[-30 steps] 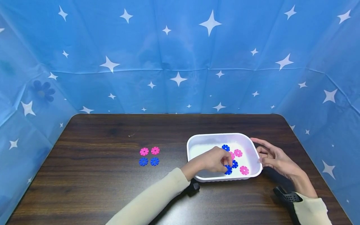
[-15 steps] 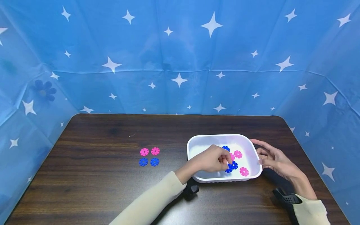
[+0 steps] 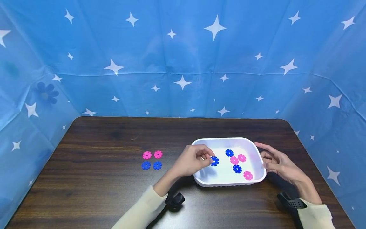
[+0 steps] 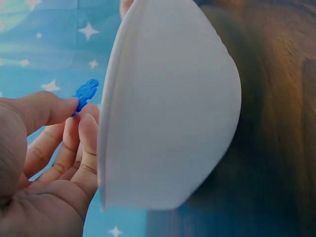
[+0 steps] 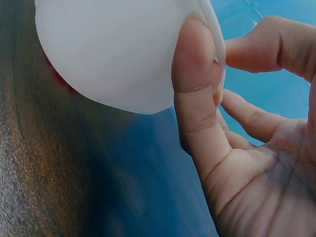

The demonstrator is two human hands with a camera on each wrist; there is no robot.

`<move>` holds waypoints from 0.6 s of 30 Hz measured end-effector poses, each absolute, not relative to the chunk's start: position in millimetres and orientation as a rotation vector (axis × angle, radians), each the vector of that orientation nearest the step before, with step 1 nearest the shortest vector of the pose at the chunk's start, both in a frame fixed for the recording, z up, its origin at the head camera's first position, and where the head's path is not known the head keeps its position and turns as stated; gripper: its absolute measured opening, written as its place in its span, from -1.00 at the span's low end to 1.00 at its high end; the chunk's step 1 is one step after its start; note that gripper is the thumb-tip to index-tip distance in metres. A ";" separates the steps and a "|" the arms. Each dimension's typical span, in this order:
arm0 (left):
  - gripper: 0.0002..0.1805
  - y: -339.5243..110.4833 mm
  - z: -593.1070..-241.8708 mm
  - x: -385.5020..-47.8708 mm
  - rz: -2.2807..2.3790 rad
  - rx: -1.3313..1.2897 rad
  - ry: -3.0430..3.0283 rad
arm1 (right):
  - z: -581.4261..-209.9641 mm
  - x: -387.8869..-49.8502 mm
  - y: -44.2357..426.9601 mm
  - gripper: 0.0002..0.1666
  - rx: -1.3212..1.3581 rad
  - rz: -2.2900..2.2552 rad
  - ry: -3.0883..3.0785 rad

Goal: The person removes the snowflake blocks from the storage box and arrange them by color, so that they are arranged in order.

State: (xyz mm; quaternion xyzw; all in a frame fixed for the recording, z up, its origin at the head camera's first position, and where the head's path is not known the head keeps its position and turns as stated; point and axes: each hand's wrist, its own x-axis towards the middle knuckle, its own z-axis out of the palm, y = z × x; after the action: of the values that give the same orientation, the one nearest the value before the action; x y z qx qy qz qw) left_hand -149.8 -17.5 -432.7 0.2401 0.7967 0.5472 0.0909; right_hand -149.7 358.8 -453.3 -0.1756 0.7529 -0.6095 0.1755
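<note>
My left hand [image 3: 191, 160] pinches a blue notched plastic disc [image 3: 214, 161] between thumb and fingers, above the left part of the white tray [image 3: 223, 183]. In the left wrist view the disc [image 4: 87, 92] shows nearly edge-on at the fingertips, beside the tray wall [image 4: 168, 108]. My right hand [image 3: 281, 163] holds the tray's right end; in the right wrist view the thumb [image 5: 197, 74] lies along the outer wall and another finger touches the rim. Inside the tray lie two blue discs, one of them [image 3: 237, 169] near the middle, and three pink discs, one [image 3: 247, 175] near the front right.
Left of the tray, two pink discs [image 3: 147, 155] lie in a row behind two blue discs [image 3: 146, 165] on the dark wooden table [image 3: 94, 190]. A blue cloth with white stars [image 3: 183, 63] encloses the table's back and sides.
My left hand has lifted a blue disc from the cluster in the tray and moved left with it towards the tray's left end. The right hand stays at the tray's right end.
</note>
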 end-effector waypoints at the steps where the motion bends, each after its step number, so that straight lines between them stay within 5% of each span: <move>1: -0.88 -22.1 -432.4 -148.9 1.660 0.695 2.364 | -453.3 -149.6 358.9 -0.10 -0.495 -1.726 2.135; 18: -0.87 -123.0 -432.7 -140.4 1.813 0.429 2.444 | -452.4 -148.5 357.9 -0.11 -0.478 -1.733 2.124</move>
State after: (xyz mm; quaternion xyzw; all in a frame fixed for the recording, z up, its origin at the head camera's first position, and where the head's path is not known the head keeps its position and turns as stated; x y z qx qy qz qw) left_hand -140.4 -123.0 -432.7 0.1395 0.7949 0.5895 0.0341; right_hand -148.5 357.9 -452.4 -0.1690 0.7512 -0.6127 0.1785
